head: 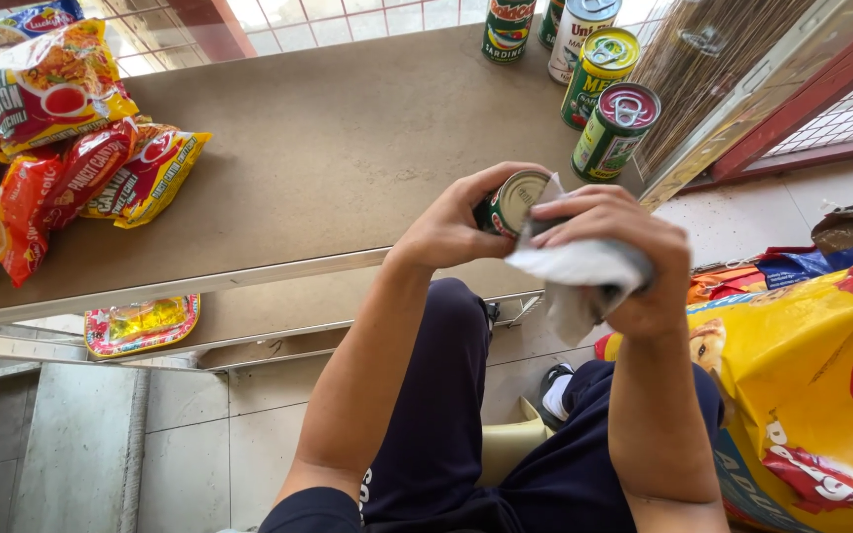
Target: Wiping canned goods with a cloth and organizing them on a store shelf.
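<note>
Left hand (451,227) round can (511,202), right hand (619,247) clutching cloth (575,271)

A small green tin can (507,204) sits just right of the frame's centre, tipped on its side so its pale metal end faces up and right. A crumpled white cloth (573,266) lies against that end, bunched and hanging down toward the lower right.

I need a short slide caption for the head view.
Left hand holds a can; right hand wipes it with white cloth.
</note>
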